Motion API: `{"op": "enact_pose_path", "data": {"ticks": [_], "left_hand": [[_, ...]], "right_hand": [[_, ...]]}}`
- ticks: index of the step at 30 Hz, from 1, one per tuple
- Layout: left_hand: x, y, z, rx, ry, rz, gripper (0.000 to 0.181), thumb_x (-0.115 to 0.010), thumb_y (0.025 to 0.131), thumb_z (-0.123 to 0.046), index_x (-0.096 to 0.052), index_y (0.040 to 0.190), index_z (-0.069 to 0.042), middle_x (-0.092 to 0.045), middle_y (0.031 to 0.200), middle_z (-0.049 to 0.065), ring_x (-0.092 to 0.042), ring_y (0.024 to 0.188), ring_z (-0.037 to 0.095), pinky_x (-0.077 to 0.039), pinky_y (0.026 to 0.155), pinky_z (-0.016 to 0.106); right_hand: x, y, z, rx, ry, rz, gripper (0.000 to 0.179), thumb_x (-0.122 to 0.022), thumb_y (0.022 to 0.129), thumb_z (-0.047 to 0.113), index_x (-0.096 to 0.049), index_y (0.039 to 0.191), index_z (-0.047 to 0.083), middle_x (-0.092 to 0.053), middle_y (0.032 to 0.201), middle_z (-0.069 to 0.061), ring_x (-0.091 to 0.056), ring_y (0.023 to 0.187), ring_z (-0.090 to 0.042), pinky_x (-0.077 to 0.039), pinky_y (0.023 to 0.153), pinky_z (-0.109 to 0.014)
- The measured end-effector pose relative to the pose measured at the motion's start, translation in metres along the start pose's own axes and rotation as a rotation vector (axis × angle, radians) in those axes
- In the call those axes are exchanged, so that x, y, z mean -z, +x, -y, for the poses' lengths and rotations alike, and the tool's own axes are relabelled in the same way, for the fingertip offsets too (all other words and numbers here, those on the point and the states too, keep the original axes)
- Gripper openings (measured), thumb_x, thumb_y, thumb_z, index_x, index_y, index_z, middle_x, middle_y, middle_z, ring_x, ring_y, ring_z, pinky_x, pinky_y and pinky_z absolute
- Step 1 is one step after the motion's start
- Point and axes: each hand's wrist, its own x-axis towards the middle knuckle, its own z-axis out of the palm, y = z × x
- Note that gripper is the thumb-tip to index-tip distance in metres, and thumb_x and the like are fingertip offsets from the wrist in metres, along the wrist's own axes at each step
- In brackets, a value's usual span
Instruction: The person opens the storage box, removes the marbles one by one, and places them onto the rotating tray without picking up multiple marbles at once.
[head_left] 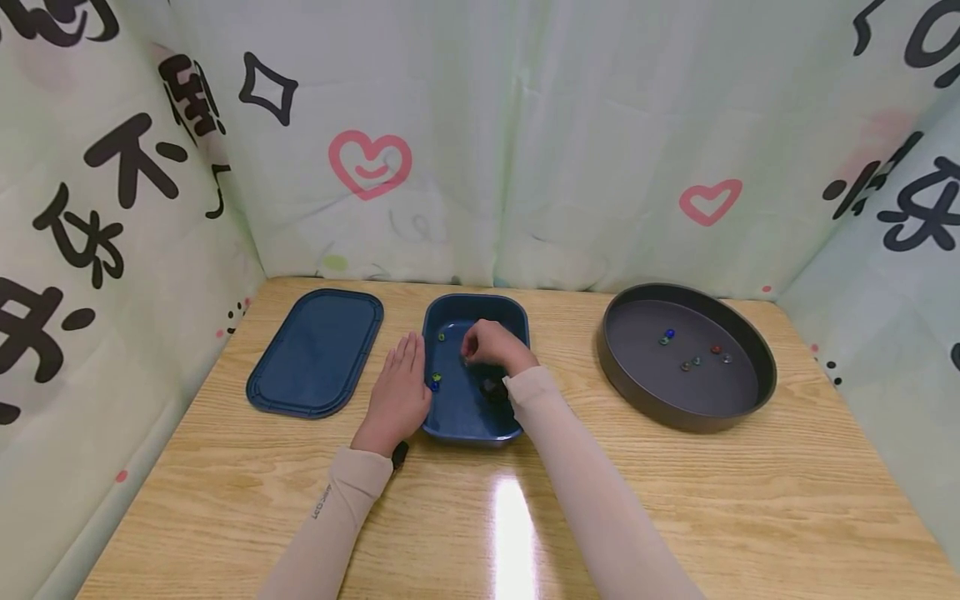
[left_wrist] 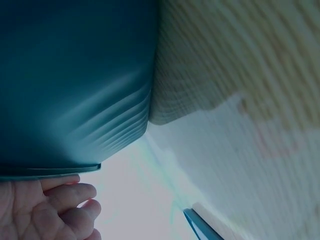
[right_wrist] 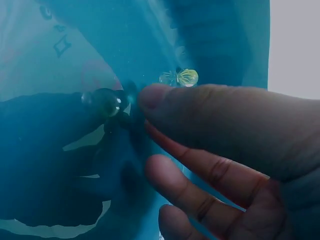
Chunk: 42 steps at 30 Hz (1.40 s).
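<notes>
A deep blue box (head_left: 457, 429) stands on the table with a few small marbles inside. My left hand (head_left: 401, 387) rests along its left rim, fingers straight; in the left wrist view these fingers (left_wrist: 75, 197) lie right at the rim. Inside the box is my right hand (head_left: 498, 346), thumb and fingers bent downward. In the right wrist view a clear marble (right_wrist: 107, 102) lies just beyond the thumb tip, with nothing seen between thumb and fingers. Behind the thumb shows a yellow-streaked marble (right_wrist: 188, 77). Blue and green marbles (head_left: 436, 382) lie near the box's left wall.
To the right stands a round dark pan (head_left: 645, 404) with several marbles (head_left: 669, 334) spread over its bottom. A flat blue lid (head_left: 315, 354) lies left of the box. Printed curtains (head_left: 450, 167) enclose the wooden table (head_left: 427, 525) at the back and sides.
</notes>
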Motion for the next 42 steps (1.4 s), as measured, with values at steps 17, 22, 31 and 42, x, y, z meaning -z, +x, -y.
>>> {"op": "enact_pose_path", "data": {"ticks": [17,22,31,42], "left_hand": [[0.0,0.001,0.0,0.013,-0.006,0.003,0.065,-0.046,0.094,-0.016,-0.017,0.149,0.004,-0.017,0.157,0.018,-0.015,0.146,0.031,-0.014,0.12,0.044],[0.0,0.001,0.0,0.013,0.005,0.013,0.066,-0.047,0.095,-0.018,-0.016,0.149,0.004,-0.015,0.157,0.018,-0.015,0.146,0.031,-0.014,0.12,0.044],[0.001,0.0,-0.001,0.014,-0.009,0.019,0.065,-0.045,0.095,-0.016,-0.015,0.149,0.004,-0.015,0.157,0.019,-0.014,0.146,0.031,-0.013,0.12,0.044],[0.0,0.0,-0.001,0.012,-0.007,0.009,0.065,-0.044,0.095,-0.015,-0.014,0.149,0.004,-0.016,0.157,0.019,-0.015,0.146,0.032,-0.014,0.12,0.045]], "right_hand": [[0.003,-0.003,0.003,-0.005,0.033,-0.018,0.008,-0.067,0.084,0.005,-0.072,0.09,0.007,-0.067,0.092,-0.009,-0.058,0.078,-0.019,-0.054,0.079,-0.03],[0.005,-0.004,0.004,0.059,0.054,-0.079,0.008,-0.068,0.084,0.006,-0.073,0.09,0.007,-0.068,0.092,-0.009,-0.058,0.079,-0.019,-0.054,0.078,-0.03],[0.017,-0.014,0.002,0.217,0.172,-0.182,0.015,-0.067,0.084,0.007,-0.071,0.098,0.001,-0.07,0.095,-0.012,-0.061,0.08,-0.019,-0.054,0.076,-0.03],[0.046,-0.039,-0.001,0.344,0.336,-0.284,0.02,-0.067,0.086,0.013,-0.07,0.103,0.003,-0.07,0.1,-0.012,-0.06,0.082,-0.018,-0.051,0.075,-0.027]]}}
